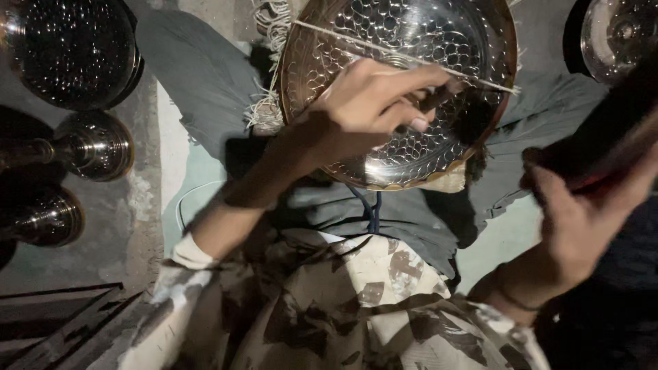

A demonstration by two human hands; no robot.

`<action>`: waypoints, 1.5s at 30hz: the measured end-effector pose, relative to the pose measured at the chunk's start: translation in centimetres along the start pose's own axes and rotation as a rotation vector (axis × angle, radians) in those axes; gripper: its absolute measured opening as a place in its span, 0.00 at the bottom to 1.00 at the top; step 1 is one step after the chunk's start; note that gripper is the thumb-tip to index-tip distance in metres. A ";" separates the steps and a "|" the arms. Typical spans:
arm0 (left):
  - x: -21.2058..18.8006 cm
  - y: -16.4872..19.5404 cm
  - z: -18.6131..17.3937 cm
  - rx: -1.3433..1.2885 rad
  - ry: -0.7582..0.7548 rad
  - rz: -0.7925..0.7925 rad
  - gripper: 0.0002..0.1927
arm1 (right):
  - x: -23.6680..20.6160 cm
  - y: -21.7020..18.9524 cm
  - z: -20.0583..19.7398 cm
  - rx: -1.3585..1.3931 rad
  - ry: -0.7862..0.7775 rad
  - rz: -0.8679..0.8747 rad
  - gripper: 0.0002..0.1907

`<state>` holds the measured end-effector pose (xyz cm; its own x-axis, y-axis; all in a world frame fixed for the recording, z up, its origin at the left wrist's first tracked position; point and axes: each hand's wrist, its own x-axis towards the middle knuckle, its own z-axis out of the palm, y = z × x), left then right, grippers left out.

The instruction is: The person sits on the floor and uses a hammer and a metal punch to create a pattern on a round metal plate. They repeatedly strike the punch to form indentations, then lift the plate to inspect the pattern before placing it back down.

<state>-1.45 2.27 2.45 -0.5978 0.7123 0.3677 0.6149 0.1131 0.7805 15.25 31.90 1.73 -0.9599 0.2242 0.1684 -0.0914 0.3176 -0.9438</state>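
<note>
1. Your left hand [373,103] hovers over the middle of the hammered metal bowl [401,89], fingers curled together and pinched on a small dark tool [439,99] whose tip meets the bowl's inner face.
2. The bowl rests on your lap, tilted toward you, its inside covered in a scale-like pattern of dimples with a coppery rim.
3. A thin pale stick [404,55] lies across the bowl's mouth from upper left to right, passing just above your left knuckles.
4. Your right hand [582,219] is raised at the right edge, well apart from the bowl, fingers wrapped tight round a dark handle [603,144] with a reddish edge; its far end is blurred and cannot be made out.
5. A fringed cloth [271,41] sits against the bowl's left rim, on your grey trousers [205,68].
6. On the floor to the left stand three shiny metal vessels [96,144], with a larger dark dimpled bowl [68,48] above them.
7. Another shiny metal piece [617,34] shows at the top right corner.
</note>
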 end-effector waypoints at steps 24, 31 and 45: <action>4.0 -0.5 2.5 0.299 -0.508 -0.083 0.24 | -3.2 -0.7 3.9 -0.511 0.026 -0.235 0.43; 2.4 0.6 -0.1 0.230 -0.268 0.001 0.17 | -5.8 2.6 2.7 -0.342 0.043 0.099 0.40; 0.8 -1.1 0.8 0.181 -0.045 0.111 0.20 | 1.3 -4.6 2.4 -0.399 -0.053 -0.217 0.41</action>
<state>-2.18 3.27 1.51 -0.5003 0.7571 0.4202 0.7603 0.1519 0.6315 13.76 28.56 5.65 -0.9430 0.0695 0.3254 -0.1921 0.6845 -0.7032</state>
